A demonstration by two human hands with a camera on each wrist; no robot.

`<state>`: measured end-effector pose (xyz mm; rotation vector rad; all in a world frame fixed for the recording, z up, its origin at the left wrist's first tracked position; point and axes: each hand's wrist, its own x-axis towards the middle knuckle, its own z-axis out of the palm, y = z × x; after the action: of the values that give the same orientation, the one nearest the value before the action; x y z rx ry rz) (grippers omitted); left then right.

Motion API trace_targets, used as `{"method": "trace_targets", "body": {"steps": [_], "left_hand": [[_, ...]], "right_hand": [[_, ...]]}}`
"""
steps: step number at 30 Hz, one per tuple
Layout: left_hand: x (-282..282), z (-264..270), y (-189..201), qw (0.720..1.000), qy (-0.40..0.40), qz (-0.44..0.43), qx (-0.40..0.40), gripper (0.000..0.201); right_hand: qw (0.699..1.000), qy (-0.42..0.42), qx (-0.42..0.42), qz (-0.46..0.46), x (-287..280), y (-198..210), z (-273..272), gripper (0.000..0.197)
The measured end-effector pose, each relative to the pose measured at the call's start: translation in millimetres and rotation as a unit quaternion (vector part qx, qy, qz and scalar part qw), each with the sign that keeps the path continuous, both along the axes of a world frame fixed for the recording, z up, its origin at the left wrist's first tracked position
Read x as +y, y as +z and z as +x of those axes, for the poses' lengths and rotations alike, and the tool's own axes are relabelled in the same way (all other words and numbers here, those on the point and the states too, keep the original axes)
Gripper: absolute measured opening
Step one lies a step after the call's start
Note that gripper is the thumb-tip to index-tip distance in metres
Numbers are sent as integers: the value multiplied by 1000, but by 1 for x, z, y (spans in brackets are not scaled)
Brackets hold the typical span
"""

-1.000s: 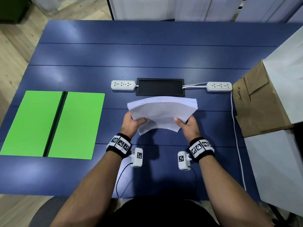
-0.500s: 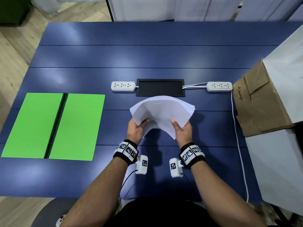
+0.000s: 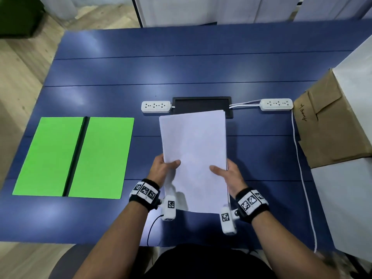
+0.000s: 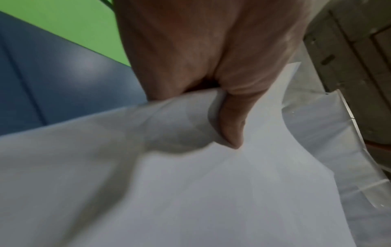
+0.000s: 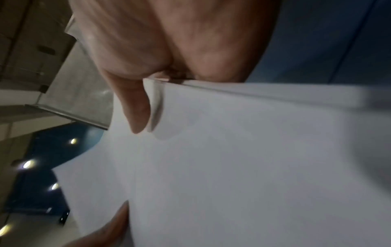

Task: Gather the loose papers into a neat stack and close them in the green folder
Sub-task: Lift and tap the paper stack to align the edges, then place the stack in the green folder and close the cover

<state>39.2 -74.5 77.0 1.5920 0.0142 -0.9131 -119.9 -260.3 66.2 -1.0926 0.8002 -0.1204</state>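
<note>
Both hands hold the stack of white papers [image 3: 194, 158] in the centre of the head view, long side running away from the person, above the blue tabletop [image 3: 201, 71]. The left hand [image 3: 161, 168] takes the stack's left edge, its thumb lying across the top sheet and the fingers tucked underneath — a closed grip on the paper. The right hand [image 3: 231, 174] does the same on the right edge, thumb on top and pointing inward. In the left wrist view the thumb [image 4: 230, 123] presses a shallow dent into the sheet [image 4: 190, 192]; in the right wrist view the stack's layered edge shows just beside the thumb [image 5: 135, 110] of that hand, and the paper [image 5: 232, 167] fills the lower frame (both views are blurred).

The sheets look squared up, though the right edge shows a few layers slightly offset. The far end of the stack overlaps, in the picture, the lower edge of a black tray [image 3: 201, 104] at mid-frame.

The green folder [image 3: 74, 156] lies open and flat at the left of the head view, well apart from the papers — its dark spine runs down the middle between two green panels.

A white power strip [image 3: 156, 106] sits left of the tray, another [image 3: 276, 104] to its right. A brown cardboard box [image 3: 330, 125] stands at the right edge.
</note>
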Motion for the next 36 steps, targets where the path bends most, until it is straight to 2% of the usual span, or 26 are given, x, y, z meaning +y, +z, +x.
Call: {"method": "trace_targets", "body": {"steps": [4,8,10,12,13,14,15,16,17,19,24,29,31,34,36], "left_hand": [[14,-3,-15,1000,2,26,13,18],[34,11,-24,995,-87,45,-1,5],[54,33,-41,994,-83,65,-26,19],[85,60,-57,983,-43,140,-110,24],[106,75,-69,959,-38,216,-178,29],[128,88,-79,919,-54,313,-235,37],[153,100,-93,875,-81,397,-266,48],[173,107,-98,832,-123,472,-264,59],[189,110,-103,802,-163,522,-241,68],[205,105,-107,766,-233,567,-191,75],[185,69,-99,730,-318,546,-260,72],[132,3,-98,726,-395,463,-320,86],[111,-24,-102,735,-423,416,-328,92],[73,-56,-99,769,-437,364,-293,87],[53,-68,-110,781,-457,334,-264,78]], "right_hand": [[998,14,35,-46,23,-14,0,31],[999,12,30,-5,26,-23,-7,37],[1000,6,26,17,23,-25,-10,42],[999,-2,16,33,18,-23,-13,53],[999,-6,14,38,16,-22,-15,64],[999,-13,12,40,13,-20,-16,72],[999,-23,12,41,10,-19,-18,72],[999,-31,14,42,7,-18,-20,63],[998,-36,16,42,5,-17,-21,52],[998,-46,25,43,1,-19,-24,40],[997,-52,40,47,-5,-31,-34,41],[995,-61,57,51,-11,-34,-40,41],[995,-65,62,54,-14,-35,-43,49],[994,-63,69,48,-21,-39,-49,65],[994,-64,77,47,-26,-46,-53,58]]}}
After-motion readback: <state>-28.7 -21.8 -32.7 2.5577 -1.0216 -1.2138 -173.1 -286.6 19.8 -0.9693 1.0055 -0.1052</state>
